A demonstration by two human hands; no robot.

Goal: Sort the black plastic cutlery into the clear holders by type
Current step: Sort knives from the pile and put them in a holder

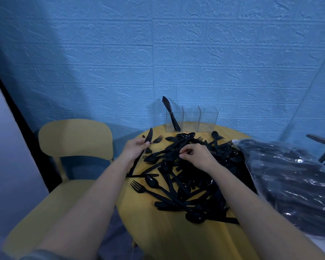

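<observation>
Blue brick-textured wall (pixel 195 53) behind a round yellow table (pixel 176 241), with a yellow chair (pixel 75 139) at its left. At the table's far edge stand the clear holders (pixel 191 119) — three compartments in a row. The left compartment has black knives (pixel 170 113) standing tilted in it; nothing visible in the middle and right ones. A loose pile of black cutlery (pixel 186 177) — forks, spoons, knives mixed — covers the middle of the table, just in front of the holders. One fork (pixel 141 188) and one spoon (pixel 152 182) lie apart at the pile's near-left edge. Left hand (pixel 134 149) grips a knife (pixel 148 136), blade pointing up and away, over the table's left edge; a few more black handles hang below the palm. Right hand (pixel 197 155) is down on the pile, fingers curled and pinching at a piece — cannot tell which type. A clear plastic bag (pixel 293 184) full of more black cutlery sits at the right, touching the pile.
</observation>
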